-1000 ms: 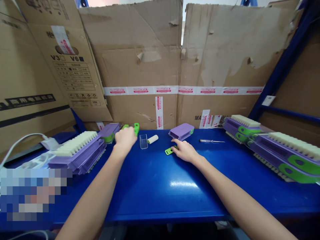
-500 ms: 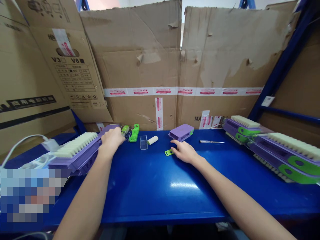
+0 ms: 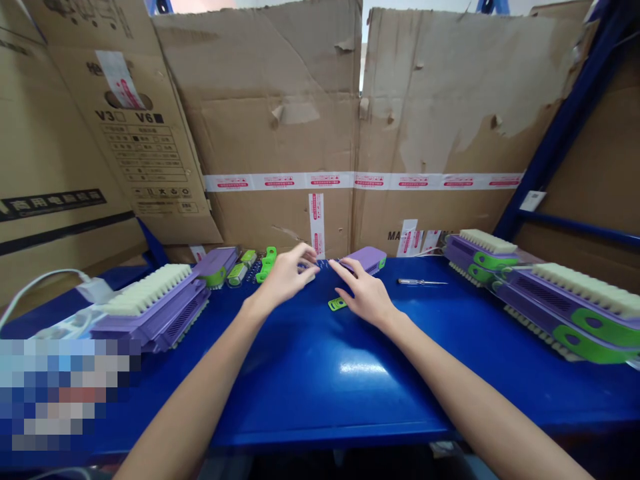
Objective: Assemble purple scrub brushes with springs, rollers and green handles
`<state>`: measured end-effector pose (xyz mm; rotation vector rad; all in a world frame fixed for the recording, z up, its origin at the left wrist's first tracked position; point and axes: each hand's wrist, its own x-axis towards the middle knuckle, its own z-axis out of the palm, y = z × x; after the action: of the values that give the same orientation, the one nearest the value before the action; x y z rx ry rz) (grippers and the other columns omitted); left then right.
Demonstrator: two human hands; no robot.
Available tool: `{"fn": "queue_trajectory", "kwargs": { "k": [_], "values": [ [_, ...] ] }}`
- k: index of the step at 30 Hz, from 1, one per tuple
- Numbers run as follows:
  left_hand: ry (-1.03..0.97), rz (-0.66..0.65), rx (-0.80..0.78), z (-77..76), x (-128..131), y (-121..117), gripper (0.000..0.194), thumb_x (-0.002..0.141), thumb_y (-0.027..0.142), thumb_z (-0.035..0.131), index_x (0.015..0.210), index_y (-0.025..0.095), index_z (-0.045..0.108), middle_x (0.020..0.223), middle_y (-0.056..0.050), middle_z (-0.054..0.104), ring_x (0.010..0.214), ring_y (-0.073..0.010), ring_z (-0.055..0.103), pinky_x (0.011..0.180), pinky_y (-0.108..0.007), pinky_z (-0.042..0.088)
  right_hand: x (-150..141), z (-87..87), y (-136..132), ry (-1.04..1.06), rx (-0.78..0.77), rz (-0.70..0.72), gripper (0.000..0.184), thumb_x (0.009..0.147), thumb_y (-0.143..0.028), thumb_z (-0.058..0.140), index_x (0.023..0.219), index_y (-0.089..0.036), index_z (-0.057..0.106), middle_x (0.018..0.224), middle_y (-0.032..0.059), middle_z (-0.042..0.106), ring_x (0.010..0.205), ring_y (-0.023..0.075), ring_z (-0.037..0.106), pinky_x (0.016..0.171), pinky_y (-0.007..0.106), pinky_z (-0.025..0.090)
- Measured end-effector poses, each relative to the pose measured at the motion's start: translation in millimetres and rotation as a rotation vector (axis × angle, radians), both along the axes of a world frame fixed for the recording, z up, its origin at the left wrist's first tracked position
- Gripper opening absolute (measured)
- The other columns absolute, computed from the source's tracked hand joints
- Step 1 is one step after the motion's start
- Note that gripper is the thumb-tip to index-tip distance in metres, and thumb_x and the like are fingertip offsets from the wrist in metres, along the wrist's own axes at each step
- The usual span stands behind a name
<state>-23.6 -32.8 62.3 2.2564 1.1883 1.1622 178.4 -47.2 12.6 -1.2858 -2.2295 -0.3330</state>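
Note:
My left hand (image 3: 290, 272) is over the back middle of the blue table, its fingers curved and apart with nothing visible in them. It covers the clear cup and most of the white cylinder. My right hand (image 3: 367, 297) has its fingers stretched out, close to a purple plastic housing (image 3: 369, 257); whether it touches the housing I cannot tell. Beside its thumb lies a small flat green plate (image 3: 337, 304). Between the two hands are a few tiny shiny pieces (image 3: 323, 264), too small to name. Left of my left hand stands a bright green part with holes (image 3: 267, 262).
Purple housings with pale bristle-like tops are stacked at left (image 3: 150, 300) and right (image 3: 560, 307). A screwdriver (image 3: 421, 282) lies right of my hands. Green-labelled blocks (image 3: 237, 273) sit at back left. Cardboard (image 3: 270, 133) walls the back; a white cable (image 3: 45, 280) runs at left.
My left hand has moved right from the purple housing at back left to the middle, covering the clear cup. My right hand's fingers have stretched forward.

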Motion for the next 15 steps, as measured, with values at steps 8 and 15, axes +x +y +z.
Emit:
{"fn": "queue_trajectory", "kwargs": {
  "k": [8,15],
  "values": [
    [-0.189,-0.191,-0.225,-50.8,37.9,11.4,0.034,0.073,0.029,0.067,0.101,0.017,0.052,0.097,-0.005,0.065,0.085,-0.0159,0.065,0.077,-0.031,0.053,12.8,-3.2,10.8,-0.051,-0.180,-0.093,0.030,0.087,-0.030,0.048,0.112,-0.023,0.061,0.104,0.0085,0.064,0.088,0.0201,0.063,0.067,0.025,0.045],
    [0.582,-0.006,0.012,-58.7,42.8,6.4,0.022,0.086,0.028,0.055,0.101,0.015,0.064,0.105,-0.012,0.067,0.106,-0.0303,0.058,0.093,-0.048,0.041,23.6,-15.2,31.3,0.585,-0.200,0.047,0.016,0.079,-0.032,0.057,0.084,-0.018,0.063,0.080,0.0036,0.069,0.067,0.0158,0.062,0.065,0.026,0.047]
  ]
}}
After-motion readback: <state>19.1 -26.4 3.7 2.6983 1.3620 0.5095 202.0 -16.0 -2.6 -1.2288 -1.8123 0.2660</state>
